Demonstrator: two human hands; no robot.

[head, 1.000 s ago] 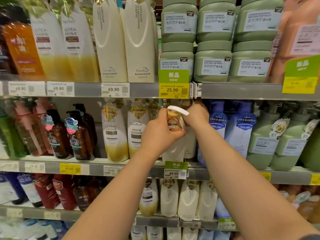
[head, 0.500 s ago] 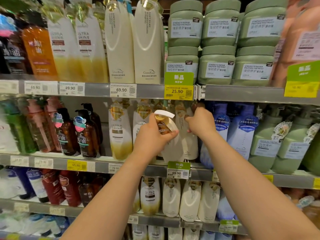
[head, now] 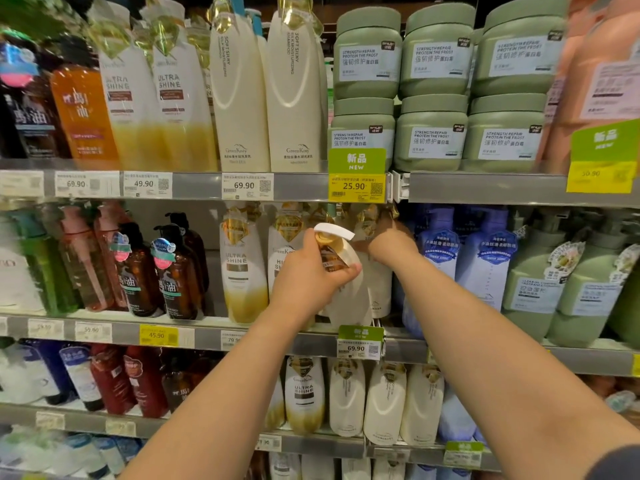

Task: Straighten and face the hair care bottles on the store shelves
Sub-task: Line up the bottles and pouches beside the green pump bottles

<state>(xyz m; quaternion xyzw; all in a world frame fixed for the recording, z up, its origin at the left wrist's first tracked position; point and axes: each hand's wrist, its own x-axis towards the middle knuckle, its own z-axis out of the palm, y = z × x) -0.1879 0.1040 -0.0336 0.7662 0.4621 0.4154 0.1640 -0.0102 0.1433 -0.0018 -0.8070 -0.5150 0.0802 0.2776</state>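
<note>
My left hand (head: 308,275) grips the neck of a cream pump bottle (head: 348,299) with a white pump head, tilted at the front of the middle shelf (head: 242,336). My right hand (head: 391,247) reaches behind it and holds the top of a second cream bottle (head: 379,292) deeper on the same shelf. To their left stand an "Ultra Shine" bottle (head: 242,268) and a "High Shine" bottle (head: 282,258), both upright with labels to the front.
Brown pump bottles (head: 173,275) stand at the left of the middle shelf, blue bottles (head: 485,261) and green ones (head: 540,289) at the right. Green jars (head: 433,95) are stacked on the top shelf. More cream bottles (head: 384,403) fill the shelf below.
The left hand has pulled the pump bottle forward and tilted it, its pump head swinging right. The right hand stays on the bottle behind. The view has shifted up and left slightly.
</note>
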